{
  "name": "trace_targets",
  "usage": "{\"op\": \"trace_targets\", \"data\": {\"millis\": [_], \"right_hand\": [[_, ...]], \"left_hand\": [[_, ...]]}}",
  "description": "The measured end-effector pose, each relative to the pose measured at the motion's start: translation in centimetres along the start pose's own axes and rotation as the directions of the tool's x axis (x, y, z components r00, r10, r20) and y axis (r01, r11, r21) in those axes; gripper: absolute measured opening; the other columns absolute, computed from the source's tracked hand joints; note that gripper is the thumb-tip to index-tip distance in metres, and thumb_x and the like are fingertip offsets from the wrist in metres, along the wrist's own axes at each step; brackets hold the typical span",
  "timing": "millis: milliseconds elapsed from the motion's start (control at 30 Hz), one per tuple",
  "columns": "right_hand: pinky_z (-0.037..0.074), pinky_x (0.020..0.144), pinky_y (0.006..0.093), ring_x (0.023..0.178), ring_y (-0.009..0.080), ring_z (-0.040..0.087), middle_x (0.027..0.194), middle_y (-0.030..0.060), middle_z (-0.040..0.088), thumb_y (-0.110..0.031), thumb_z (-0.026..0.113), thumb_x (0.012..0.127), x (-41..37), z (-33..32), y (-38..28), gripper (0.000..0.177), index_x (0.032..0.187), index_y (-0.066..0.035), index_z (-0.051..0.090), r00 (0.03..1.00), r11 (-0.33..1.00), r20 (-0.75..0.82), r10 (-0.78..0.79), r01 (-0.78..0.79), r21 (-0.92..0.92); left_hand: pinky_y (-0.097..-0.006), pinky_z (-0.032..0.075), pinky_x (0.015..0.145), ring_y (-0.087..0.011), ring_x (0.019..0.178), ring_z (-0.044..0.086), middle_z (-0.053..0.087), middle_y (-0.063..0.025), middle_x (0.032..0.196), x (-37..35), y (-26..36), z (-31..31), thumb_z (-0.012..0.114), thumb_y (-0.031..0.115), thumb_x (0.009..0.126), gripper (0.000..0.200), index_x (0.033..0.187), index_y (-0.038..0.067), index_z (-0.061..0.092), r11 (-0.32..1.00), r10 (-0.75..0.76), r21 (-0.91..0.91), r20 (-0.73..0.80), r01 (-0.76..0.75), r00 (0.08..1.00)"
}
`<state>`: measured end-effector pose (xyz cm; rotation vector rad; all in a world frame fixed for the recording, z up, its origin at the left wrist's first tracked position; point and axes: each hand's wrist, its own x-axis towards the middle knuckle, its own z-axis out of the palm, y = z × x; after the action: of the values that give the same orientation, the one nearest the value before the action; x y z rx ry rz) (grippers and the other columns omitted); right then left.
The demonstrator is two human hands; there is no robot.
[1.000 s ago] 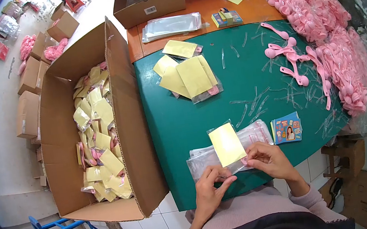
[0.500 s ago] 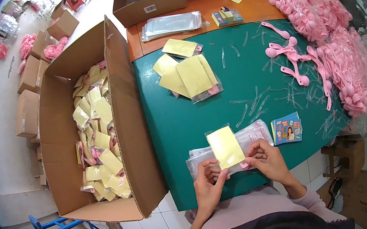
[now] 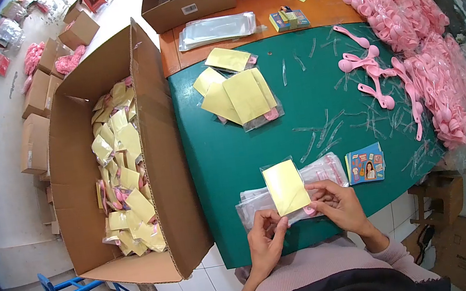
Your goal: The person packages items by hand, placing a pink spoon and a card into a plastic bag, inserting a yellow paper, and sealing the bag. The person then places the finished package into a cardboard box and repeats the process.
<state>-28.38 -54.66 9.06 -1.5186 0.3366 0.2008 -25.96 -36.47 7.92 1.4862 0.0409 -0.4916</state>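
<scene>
A clear plastic packet with a yellow card (image 3: 286,185) in it lies between my hands, over a stack of clear plastic bags (image 3: 326,169). My left hand (image 3: 265,241) is closed at the packet's lower left corner, thumb and fingers pinched on its edge. My right hand (image 3: 340,208) pinches the lower right side, beside the pink end of a spoon (image 3: 310,210) that shows below the card. The rest of that spoon is hidden behind the card. Just right of the bags sits a stack of blue printed cards (image 3: 365,164).
Left of the green table (image 3: 235,163) stands a tall cardboard box (image 3: 174,171) holding many yellow-card packets (image 3: 130,175). Several similar packets (image 3: 246,93) lie farther back. Loose pink spoons (image 3: 374,72), plastic strips (image 3: 326,132) and bagged spoons (image 3: 439,87) occupy the right side.
The fingers of my right hand have shifted slightly, with the index finger now extended along the card's right edge. The packet has barely moved.
</scene>
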Motion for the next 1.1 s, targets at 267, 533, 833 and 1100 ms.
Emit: {"op": "trace_targets", "data": {"millis": [267, 533, 833, 1100], "right_hand": [[0.050, 0.071, 0.0198, 0.081, 0.0104, 0.061, 0.088, 0.0081, 0.060, 0.004, 0.055, 0.082, -0.1, -0.1, -0.2, 0.035, 0.117, 0.002, 0.049, 0.999, 0.999, 0.033, -0.018, 0.019, -0.027], [0.050, 0.068, 0.0240, 0.078, 0.0118, 0.061, 0.092, 0.0106, 0.062, -0.003, 0.060, 0.081, 0.1, -1.2, -2.0, 0.034, 0.114, 0.001, 0.054, 0.997, 0.976, 0.038, -0.064, 0.071, -0.204], [0.046, 0.071, 0.0332, 0.085, 0.0221, 0.058, 0.098, 0.0098, 0.060, -0.005, 0.065, 0.072, 5.9, -9.1, -9.6, 0.041, 0.111, -0.006, 0.055, 0.884, 0.580, -0.008, -0.467, 0.300, -0.757], [0.038, 0.078, 0.0390, 0.091, 0.0270, 0.049, 0.097, 0.0100, 0.054, -0.002, 0.063, 0.068, 9.1, -16.7, -3.8, 0.034, 0.100, -0.007, 0.053, 0.937, -0.015, -0.090, -0.337, -0.101, -0.995]], "left_hand": [[-0.0169, 0.036, 0.052, -0.0044, 0.066, 0.049, 0.053, -0.0019, 0.083, 0.0, 0.4, 0.2, 0.057, 0.006, 0.086, 0.014, 0.097, 0.004, 0.048, 0.997, -0.028, -0.067, -0.025, 0.026, 0.999], [-0.0198, 0.045, 0.064, -0.0064, 0.072, 0.050, 0.056, -0.0084, 0.103, 1.1, 2.1, -0.1, 0.056, 0.000, 0.083, 0.048, 0.129, 0.002, 0.042, 0.973, 0.036, 0.220, 0.136, -0.066, 0.990], [-0.0364, 0.050, 0.075, -0.0282, 0.117, 0.044, 0.030, -0.0212, 0.138, 9.5, 9.3, -0.5, 0.062, 0.011, 0.081, 0.065, 0.135, -0.001, 0.027, 0.830, 0.512, 0.223, 0.058, -0.511, 0.857], [-0.0365, 0.044, 0.085, -0.0309, 0.104, 0.050, 0.049, -0.0162, 0.114, 7.7, 3.0, 0.8, 0.065, 0.014, 0.076, 0.040, 0.112, 0.002, 0.052, 0.600, 0.368, 0.592, 0.393, -0.538, 0.843]]}}
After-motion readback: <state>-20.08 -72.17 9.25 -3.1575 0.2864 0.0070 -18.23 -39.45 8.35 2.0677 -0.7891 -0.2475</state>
